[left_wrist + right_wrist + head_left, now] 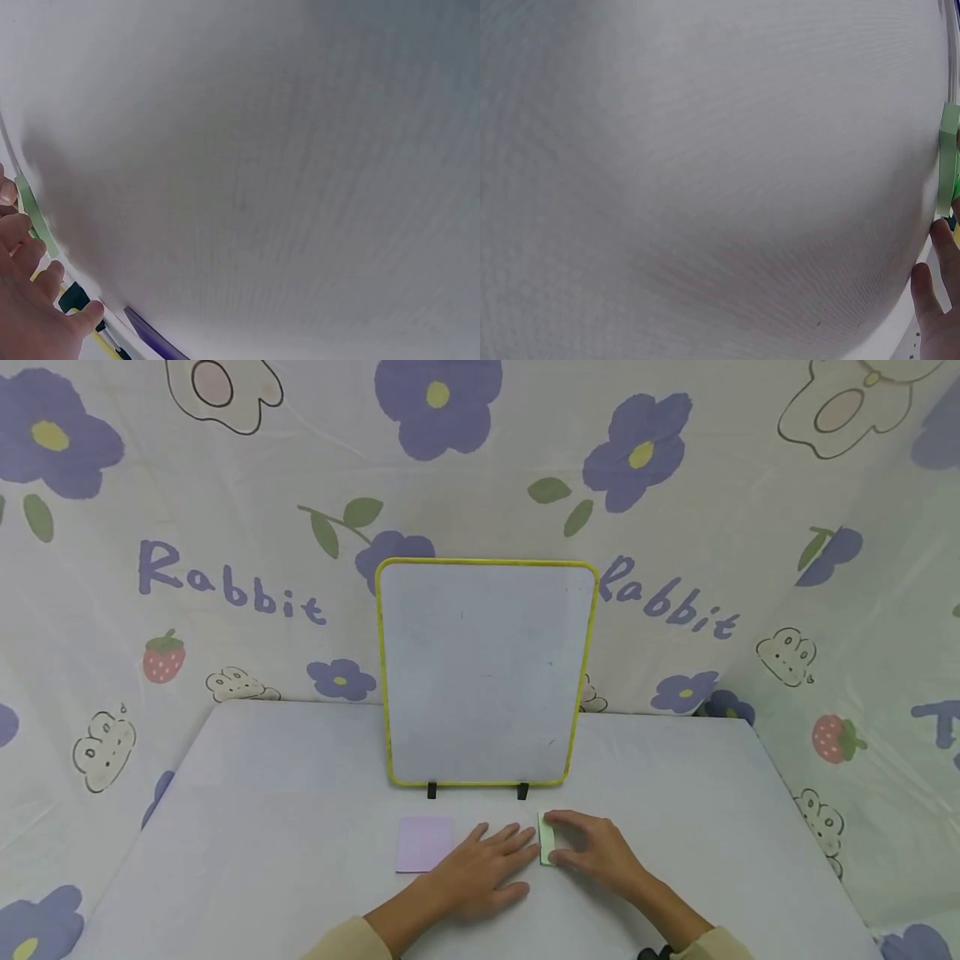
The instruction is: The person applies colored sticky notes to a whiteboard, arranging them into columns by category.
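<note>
A light green paper piece [547, 839], narrow in the head view and perhaps folded or a pad, stands just in front of the whiteboard. My right hand [600, 852] pinches it from the right, with the thumb at its near end and fingers at its far end. Palm down on the table, my left hand [487, 870] lies with fingers spread, their tips close to the green paper's left side; whether they touch it is unclear. A pale purple square sticky-note pad [425, 831] lies left of the left hand. The green paper [34, 214] appears at the left wrist view's edge.
A whiteboard [483, 677] with a yellow frame stands upright on small black feet behind the hands. The white table [262, 827] is bordered by a patterned cloth [255, 502] at the back and sides. Something black [654, 953] shows beside the right sleeve.
</note>
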### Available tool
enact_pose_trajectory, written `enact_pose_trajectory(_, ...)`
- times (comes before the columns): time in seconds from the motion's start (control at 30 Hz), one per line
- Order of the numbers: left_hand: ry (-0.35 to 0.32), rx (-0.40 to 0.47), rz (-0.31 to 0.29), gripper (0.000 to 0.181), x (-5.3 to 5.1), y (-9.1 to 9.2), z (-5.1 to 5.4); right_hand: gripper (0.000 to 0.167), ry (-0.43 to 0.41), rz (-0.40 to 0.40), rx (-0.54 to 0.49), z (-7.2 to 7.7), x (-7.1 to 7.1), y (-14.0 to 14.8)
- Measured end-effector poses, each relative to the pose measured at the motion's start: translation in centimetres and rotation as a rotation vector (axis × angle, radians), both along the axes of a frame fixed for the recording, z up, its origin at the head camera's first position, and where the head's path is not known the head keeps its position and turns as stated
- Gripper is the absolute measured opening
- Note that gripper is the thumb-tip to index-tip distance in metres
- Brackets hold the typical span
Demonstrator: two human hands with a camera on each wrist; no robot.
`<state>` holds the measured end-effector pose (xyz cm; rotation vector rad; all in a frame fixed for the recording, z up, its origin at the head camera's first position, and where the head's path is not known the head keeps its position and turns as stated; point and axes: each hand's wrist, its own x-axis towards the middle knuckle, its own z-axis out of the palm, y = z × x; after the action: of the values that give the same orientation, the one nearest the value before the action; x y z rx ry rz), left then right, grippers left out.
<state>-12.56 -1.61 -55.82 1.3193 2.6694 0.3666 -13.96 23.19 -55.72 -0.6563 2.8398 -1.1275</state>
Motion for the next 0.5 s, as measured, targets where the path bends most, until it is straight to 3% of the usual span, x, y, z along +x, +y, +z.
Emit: enact_pose_trajectory(0.5,0.027,0.006,-0.006,0.058,-0.2,0.1,-0.25,0.041,0.029,-0.01,0.014,0.11,-0.14,-0.17)
